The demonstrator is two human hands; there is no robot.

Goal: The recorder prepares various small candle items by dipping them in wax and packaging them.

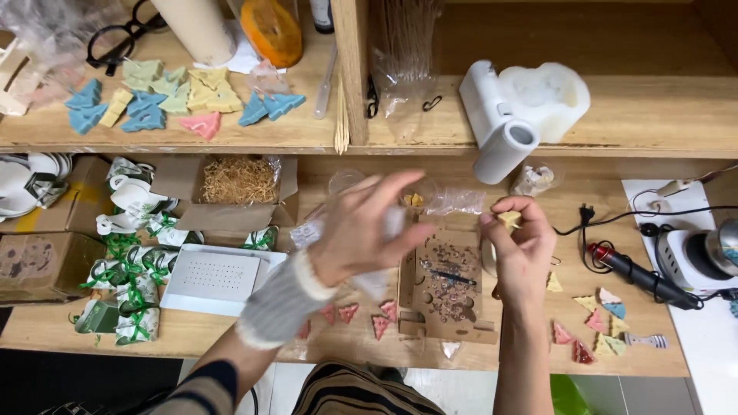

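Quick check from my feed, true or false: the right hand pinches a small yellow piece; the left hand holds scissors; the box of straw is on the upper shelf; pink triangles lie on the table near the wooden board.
1. The right hand pinches a small yellow piece: true.
2. The left hand holds scissors: false, it holds a clear plastic bag.
3. The box of straw is on the upper shelf: false, it sits on the table below.
4. Pink triangles lie near the wooden board: true.

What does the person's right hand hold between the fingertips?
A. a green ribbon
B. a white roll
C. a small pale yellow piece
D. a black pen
C. The right hand pinches a small pale yellow piece at its fingertips, near the clear plastic bag that the left hand reaches for.
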